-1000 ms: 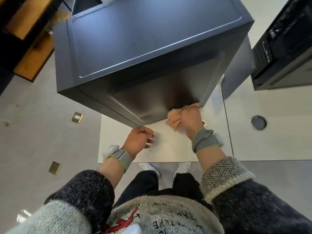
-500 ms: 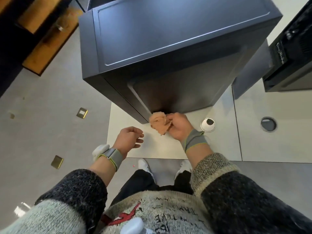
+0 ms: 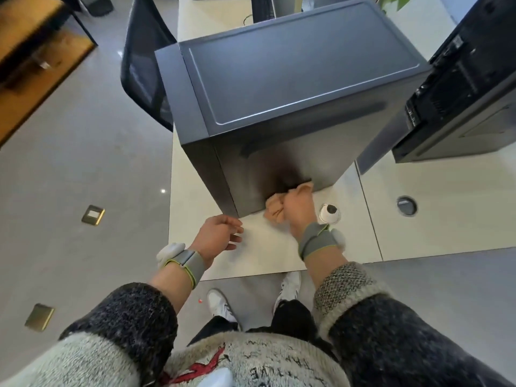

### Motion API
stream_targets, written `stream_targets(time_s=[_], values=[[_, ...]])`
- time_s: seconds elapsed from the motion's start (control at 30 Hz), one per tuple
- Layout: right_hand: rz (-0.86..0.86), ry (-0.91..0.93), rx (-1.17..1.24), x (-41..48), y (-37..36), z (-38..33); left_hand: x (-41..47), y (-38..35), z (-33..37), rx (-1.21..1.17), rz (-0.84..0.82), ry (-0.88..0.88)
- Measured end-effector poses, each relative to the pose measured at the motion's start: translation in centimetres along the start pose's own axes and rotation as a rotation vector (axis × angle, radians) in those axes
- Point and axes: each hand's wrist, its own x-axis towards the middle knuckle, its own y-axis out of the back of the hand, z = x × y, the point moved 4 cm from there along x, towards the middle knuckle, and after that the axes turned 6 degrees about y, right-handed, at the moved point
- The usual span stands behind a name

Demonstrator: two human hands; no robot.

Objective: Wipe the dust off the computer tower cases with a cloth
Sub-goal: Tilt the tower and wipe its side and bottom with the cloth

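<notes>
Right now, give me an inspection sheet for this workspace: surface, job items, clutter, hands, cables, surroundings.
Surface: white desk, two sections with a seam between them.
Job's things: grey tower case upright on the desk; peach cloth bunched against its near side panel, low down; black tower to the right, partly out of frame.
Clutter: small white round object beside the right hand; grommet hole in the desk.
Hands: right hand grips the cloth; left hand loose, holding nothing, near the case's corner.
Cables: nothing seen.
Surroundings: mesh chair at left; brass floor sockets; grey floor.
</notes>
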Motion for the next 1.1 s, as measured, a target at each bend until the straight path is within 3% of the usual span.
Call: stream_targets(time_s=[0.03,0.07,0.13,0.23,0.27,0.37,0.47,0.53,0.77,0.87,0.93,1.1], values=[[-0.072,0.078,-0.119,-1.5,-2.2,0.3,0.0,0.5,0.1,0.006,-0.002,-0.007],[0.019,0.223,-0.263,-2.2,-2.9,0.2,0.0,1.0,0.2,0.018,-0.003,-0.015],[0.007,0.351,-0.211,-3.1,-5.4,1.7,-0.1,2.3,0.2,0.035,0.001,-0.027],[-0.192,0.259,-0.09,-4.6,-7.1,1.9,-0.5,4.0,-0.2,0.012,0.004,-0.031],[-0.18,0.191,-0.027,-4.9,-6.3,1.6,-0.7,4.6,0.0,0.01,0.001,-0.037],[0.008,0.21,0.07,-4.5,-2.4,-0.7,-1.1,5.8,0.1,0.006,-0.026,-0.063],[0.298,0.336,-0.172,-4.6,2.8,-3.9,-1.6,6.0,0.6,0.015,-0.058,-0.093],[0.402,0.362,-0.268,-4.8,4.2,-5.0,-1.9,6.3,0.4,0.012,-0.078,-0.112],[0.254,0.471,-0.183,-9.5,-4.9,-2.3,-3.1,8.1,-0.4,0.049,-0.095,-0.13],[0.135,0.449,-0.394,-10.7,-6.4,0.7,-3.4,8.2,0.4,0.075,-0.099,-0.147],[0.189,0.475,-0.329,-11.1,-4.7,0.8,-4.0,7.7,1.2,0.079,-0.104,-0.182],[0.548,0.724,-0.021,-12.5,2.2,-5.3,-6.1,6.4,3.4,0.047,-0.096,-0.329]])
